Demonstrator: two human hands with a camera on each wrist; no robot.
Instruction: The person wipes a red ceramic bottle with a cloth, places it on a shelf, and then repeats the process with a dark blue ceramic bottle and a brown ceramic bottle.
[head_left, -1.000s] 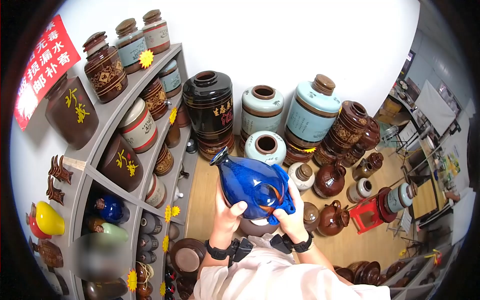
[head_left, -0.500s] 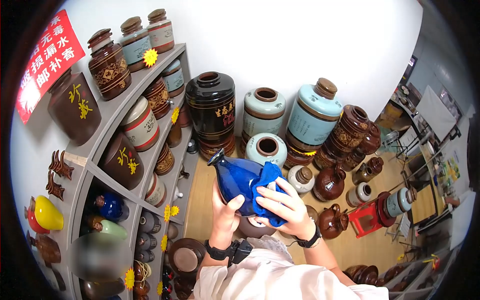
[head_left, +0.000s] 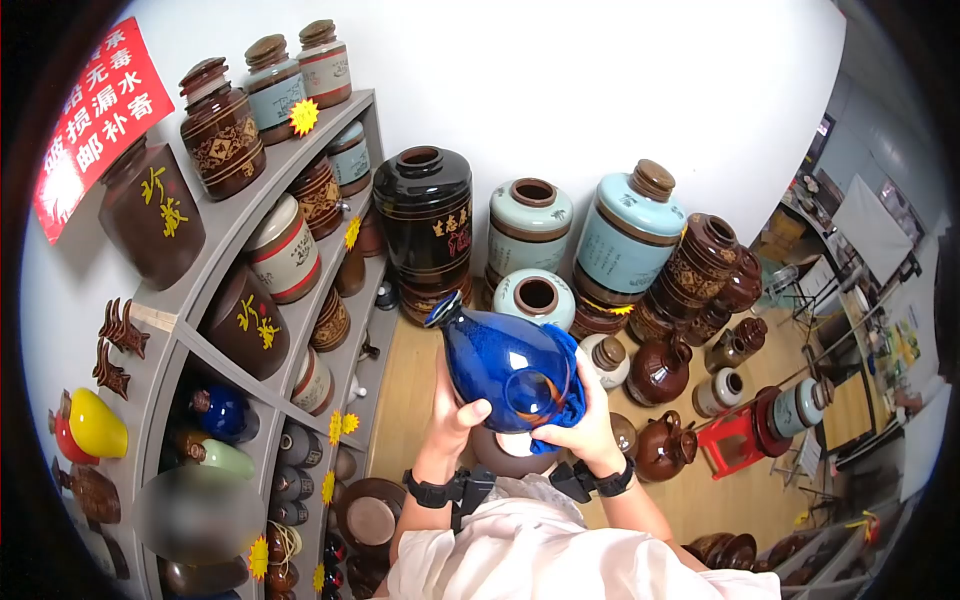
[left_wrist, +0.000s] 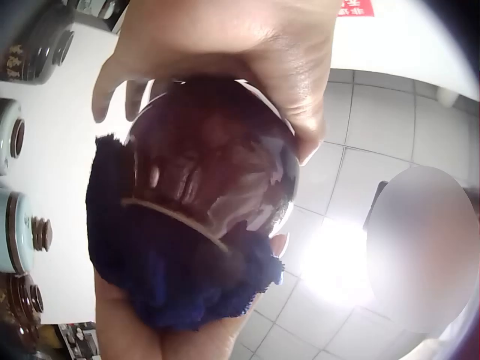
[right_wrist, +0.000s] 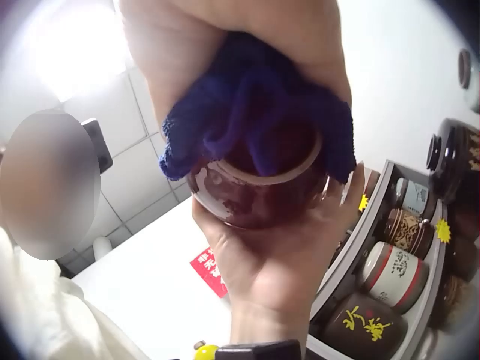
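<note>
Grey shelf: at 9 o'clock, crowded with brown ceramic jars; the vase neck is best kept clear of it.
Glossy blue glazed ceramic vase: held mid-air at centre, tilted, neck toward 11 o'clock.
Left hand: wrapped round the vase body at 8 o'clock; it should carry the weight.
Right hand: clutches the cloth against the base at 4 o'clock; light rubbing is safest.
Fluffy blue cloth: bunched between palm and glaze.

Left of the grey shelf, a red sign on the wall reads 损漏水 and 邮补寄. On the shelf's top, a brown jar bears yellow characters I can't make out.
</note>
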